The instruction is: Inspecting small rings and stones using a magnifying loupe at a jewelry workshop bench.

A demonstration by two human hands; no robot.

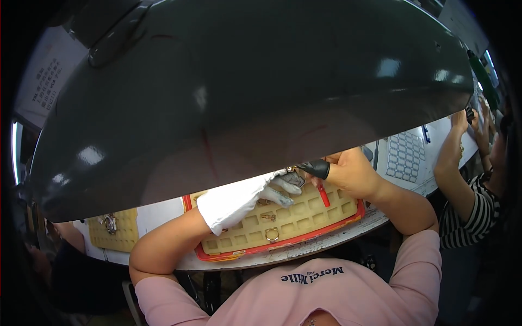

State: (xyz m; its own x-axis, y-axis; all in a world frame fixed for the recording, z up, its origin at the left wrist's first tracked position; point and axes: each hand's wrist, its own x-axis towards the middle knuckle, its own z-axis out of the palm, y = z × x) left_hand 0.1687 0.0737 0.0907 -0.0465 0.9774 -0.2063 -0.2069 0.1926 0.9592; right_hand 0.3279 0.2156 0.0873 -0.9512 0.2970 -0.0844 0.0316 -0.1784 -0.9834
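Note:
My left hand (274,190), in a white glove with greyed fingertips, is over the compartment tray with its fingers curled. At its fingertips is a small shiny metal piece (291,169), too small to name surely. My right hand (340,168) meets it there, a black finger cover (316,169) on one finger. From under the right hand a red-handled tool (324,196) points down over the tray; its working end is hidden. The pale yellow tray (302,224) holds a gold-rimmed round watch (272,234) and a small gold-coloured piece (267,217) in its pockets.
A large dark lamp hood (261,98) hangs low over the hands, hiding the far table. The tray has a red rim (234,256). Another yellow tray with a watch (111,224) lies left. At right are a grid-patterned sheet (405,157) and a co-worker's arm (454,152).

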